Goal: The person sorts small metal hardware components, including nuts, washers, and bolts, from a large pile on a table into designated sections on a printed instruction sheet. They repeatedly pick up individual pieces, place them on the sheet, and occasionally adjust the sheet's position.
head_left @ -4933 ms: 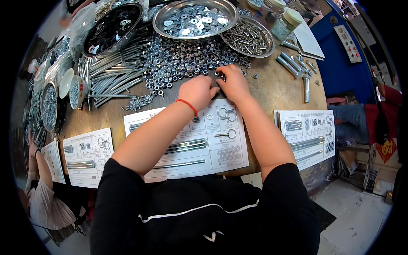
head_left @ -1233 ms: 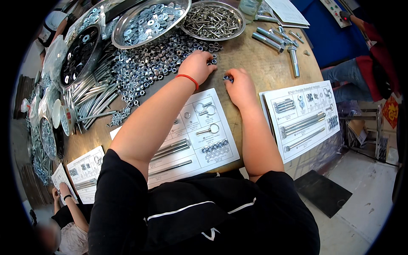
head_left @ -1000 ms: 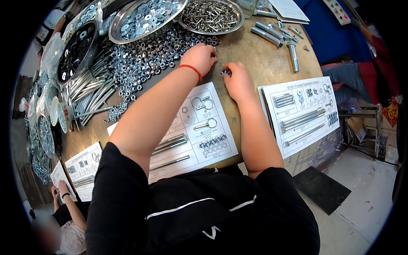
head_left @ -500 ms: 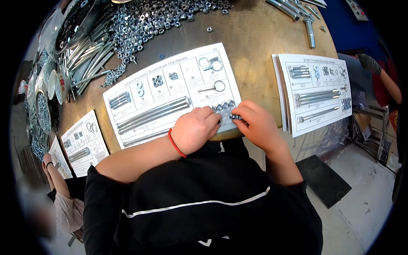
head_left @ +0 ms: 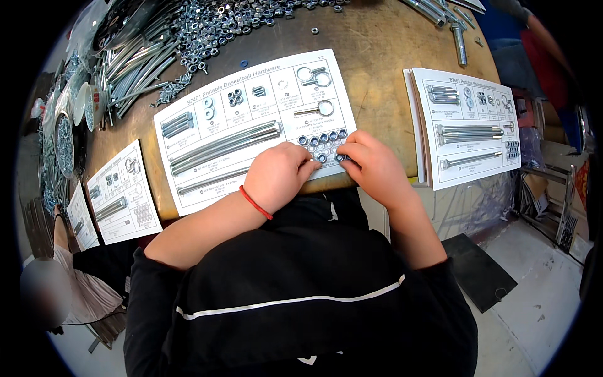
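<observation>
A printed hardware sheet with part pictures lies on the table edge in front of me. Lock nuts with blue inserts form a row over its lower right corner, and a few others sit just below. My right hand pinches a nut at the sheet's lower edge between thumb and fingers. My left hand, with a red cord at the wrist, rests over the lower part of the sheet. Its thumb and curled forefinger meet beside a nut; whether anything is between them is hidden.
Beyond the sheet are a heap of loose nuts and long bolts. Large bolts lie at the far right. More printed sheets lie right and left. Other people are at both sides.
The small cluster of nuts at my right fingertips has given way to nuts spread below the row. My left fingers have drawn back slightly from the row. The view has shifted a little.
</observation>
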{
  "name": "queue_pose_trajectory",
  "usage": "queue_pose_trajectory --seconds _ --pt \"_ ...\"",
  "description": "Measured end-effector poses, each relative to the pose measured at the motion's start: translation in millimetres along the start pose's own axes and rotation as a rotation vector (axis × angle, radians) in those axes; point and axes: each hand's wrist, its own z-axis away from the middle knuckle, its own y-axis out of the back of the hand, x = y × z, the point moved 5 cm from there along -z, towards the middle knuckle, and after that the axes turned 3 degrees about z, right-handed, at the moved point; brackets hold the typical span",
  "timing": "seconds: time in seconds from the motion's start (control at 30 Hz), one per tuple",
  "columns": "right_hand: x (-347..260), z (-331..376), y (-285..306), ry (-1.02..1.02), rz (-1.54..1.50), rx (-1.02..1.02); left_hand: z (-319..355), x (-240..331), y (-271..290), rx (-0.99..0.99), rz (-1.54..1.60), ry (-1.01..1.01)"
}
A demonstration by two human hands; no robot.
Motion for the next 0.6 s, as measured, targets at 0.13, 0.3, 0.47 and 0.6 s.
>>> queue_pose_trajectory --seconds 0.13,0.3,0.47,0.6 --pt "-2.1 -3.2 2.8 -0.027 -0.008 0.009 -0.6 2.1 8.6 -0.024 0.094 0.156" --pt "-7.2 -11.4 4.8 0.016 0.021 -0.014 -1.8 -4.3 0.9 -0.046 0.072 0.103" --pt "-6.1 -13.1 3.9 -0.005 0.019 -0.05 -4.1 -2.1 0.1 -0.057 -0.006 0.109" --pt "-10.3 -13.9 6.6 -0.081 -0.014 -0.088 -3.9 14.5 19.3 0.068 -0.053 0.02"
